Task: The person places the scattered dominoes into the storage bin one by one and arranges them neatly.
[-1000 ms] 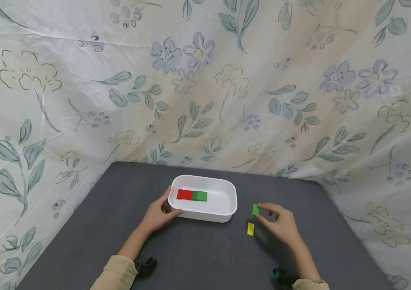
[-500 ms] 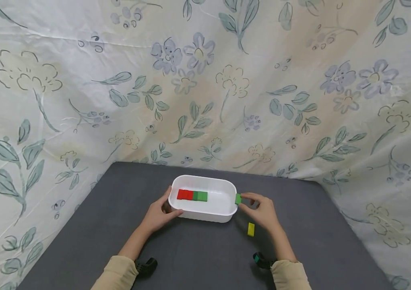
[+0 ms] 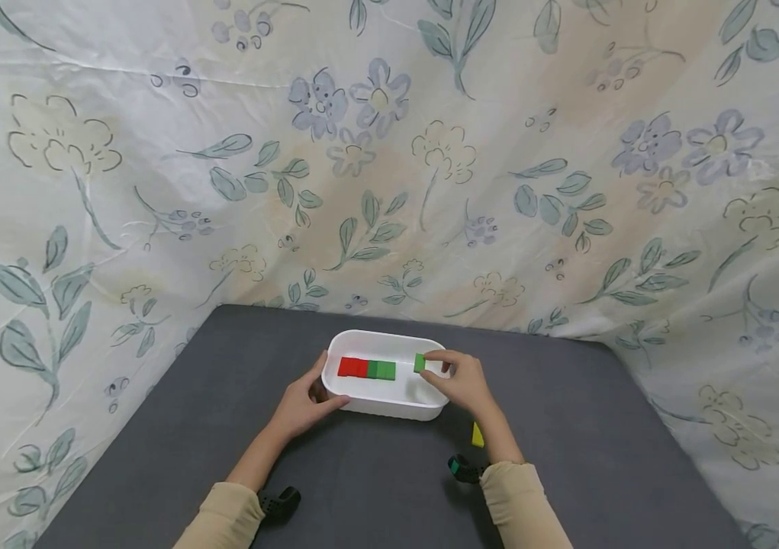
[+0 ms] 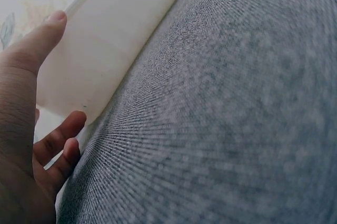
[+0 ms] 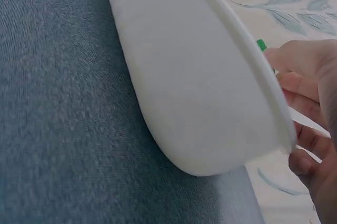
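A white plastic container (image 3: 389,396) stands on the dark table. My left hand (image 3: 300,400) holds its left end, the thumb along the near side and the fingers around the end; the left wrist view shows the thumb (image 4: 48,33) against the wall. Inside lie red blocks (image 3: 352,367) and green blocks (image 3: 381,370), side by side in a row. Over the container's right part my right hand (image 3: 459,380) pinches another small green block (image 3: 420,363) between thumb and fingertips. In the right wrist view only a corner of that green block (image 5: 261,44) shows above the rim.
A yellow block (image 3: 478,435) lies on the table right of the container, partly hidden by the right forearm. The dark table (image 3: 375,480) reaches back to a hanging floral cloth (image 3: 389,175). Both wrists wear black bands.
My right hand has carried the green block leftward from beside the container, across its right rim, to above the inside. My left hand has kept its place on the left end.
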The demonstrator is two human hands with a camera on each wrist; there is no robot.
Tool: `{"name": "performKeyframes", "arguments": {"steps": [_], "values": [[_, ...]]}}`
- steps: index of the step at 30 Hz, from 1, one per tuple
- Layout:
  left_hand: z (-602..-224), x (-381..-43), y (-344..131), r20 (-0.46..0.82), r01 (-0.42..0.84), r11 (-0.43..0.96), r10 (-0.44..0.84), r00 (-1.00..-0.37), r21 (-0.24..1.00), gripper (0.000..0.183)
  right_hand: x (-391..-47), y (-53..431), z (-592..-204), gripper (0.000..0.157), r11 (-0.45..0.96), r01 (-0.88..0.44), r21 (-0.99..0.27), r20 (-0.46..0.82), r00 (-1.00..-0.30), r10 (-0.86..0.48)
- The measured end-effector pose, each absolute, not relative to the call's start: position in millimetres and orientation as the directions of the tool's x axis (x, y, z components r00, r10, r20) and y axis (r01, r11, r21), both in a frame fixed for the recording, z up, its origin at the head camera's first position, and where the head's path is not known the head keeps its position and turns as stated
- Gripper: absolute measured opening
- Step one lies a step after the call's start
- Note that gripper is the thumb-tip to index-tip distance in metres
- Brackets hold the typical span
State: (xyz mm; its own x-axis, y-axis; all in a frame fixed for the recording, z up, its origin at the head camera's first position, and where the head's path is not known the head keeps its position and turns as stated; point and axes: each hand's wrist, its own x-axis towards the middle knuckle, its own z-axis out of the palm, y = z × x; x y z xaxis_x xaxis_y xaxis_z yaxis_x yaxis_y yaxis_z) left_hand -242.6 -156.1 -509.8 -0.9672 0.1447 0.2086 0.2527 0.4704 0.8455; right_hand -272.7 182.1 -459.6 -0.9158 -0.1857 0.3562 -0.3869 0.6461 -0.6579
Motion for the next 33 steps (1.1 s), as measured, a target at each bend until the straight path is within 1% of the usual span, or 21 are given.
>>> {"name": "performKeyframes", "arguments": {"steps": [3,9,13,16,25,30,33], "values": [[-509.7,-242.2,-155.9,0.208,0.252,0.466,0.145,-0.967,0.848,0.106,-277.1,175.3,-459.4,0.029,0.666,-0.385,-0.639,0.344,-0.917,-0.201],[-510.2,-243.1,-156.7,0.208,0.253,0.459,0.147,-0.967,0.852,0.105,-287.5,164.3,-461.4,0.027,0.662,-0.399,-0.635,0.331,-0.914,-0.233],[-510.5,-242.9,-157.3,0.207,0.252,0.461,0.145,-0.967,0.851,0.105,-296.9,156.5,-463.4,0.026,0.700,-0.405,-0.589,0.306,-0.913,-0.271],[-511.0,-241.9,-157.3,0.208,0.252,0.460,0.145,-0.967,0.852,0.105,-303.9,150.6,-464.1,0.026,0.746,-0.376,-0.550,0.258,-0.926,-0.277],[-513.2,-242.9,-156.4,0.218,0.263,0.458,0.150,-0.964,0.849,0.104,-311.8,133.8,-456.8,0.027,0.851,-0.254,-0.461,0.105,-0.967,-0.232],[-512.5,-243.0,-156.6,0.213,0.258,0.461,0.148,-0.966,0.849,0.104,-315.4,128.8,-456.8,0.028,0.889,-0.252,-0.382,0.061,-0.967,-0.248],[-512.1,-243.2,-156.8,0.215,0.259,0.463,0.147,-0.966,0.848,0.105,-317.9,127.3,-457.5,0.028,0.892,-0.286,-0.351,0.061,-0.957,-0.283]]}}
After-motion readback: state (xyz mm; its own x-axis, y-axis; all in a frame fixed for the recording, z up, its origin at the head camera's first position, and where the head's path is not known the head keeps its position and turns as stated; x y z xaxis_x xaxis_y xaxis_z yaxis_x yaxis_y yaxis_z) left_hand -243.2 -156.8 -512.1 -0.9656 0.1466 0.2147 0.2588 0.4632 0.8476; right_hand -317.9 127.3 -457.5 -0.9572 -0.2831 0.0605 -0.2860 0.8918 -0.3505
